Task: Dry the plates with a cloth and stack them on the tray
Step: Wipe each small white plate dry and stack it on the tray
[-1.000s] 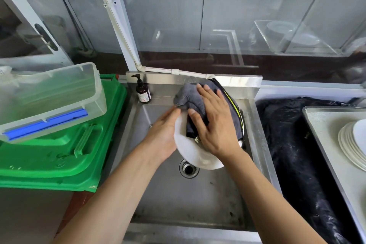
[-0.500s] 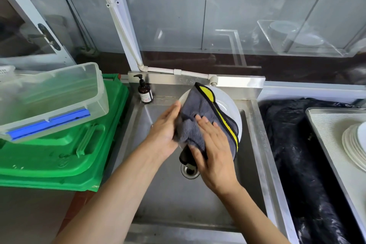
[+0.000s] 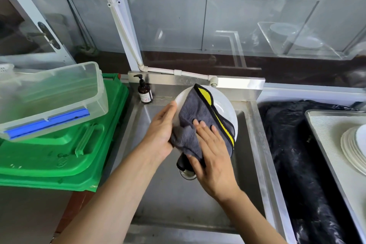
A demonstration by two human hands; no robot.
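Hands meet over a steel sink (image 3: 200,200), where a white plate (image 3: 225,109) is held up above the basin, tilted with its face toward the camera. The left hand (image 3: 161,130) supports the plate at its left rim, with the fingers straight and the palm against the edge. The right hand (image 3: 213,156) lies flat on a grey cloth (image 3: 195,119), its fingers straight and close together, pressing the cloth on the face of the plate. The cloth has a yellow side with black border, which is folded over near the upper and right part of the plate. It covers most of the left and lower half of the plate, and a corner of it hangs down under the right hand, over the drain (image 3: 187,174).

At the back left corner of the sink stands a brown pump bottle (image 3: 145,93). On the left side are green plastic crates (image 3: 65,152), and a clear plastic box (image 3: 53,95) with a blue clip lies tilted on top of them. To the right of the sink is a black plastic sheet (image 3: 293,164), and beside it a metal tray (image 3: 328,136) with a stack of white plates (image 3: 352,150) on it, at the right edge of the view.
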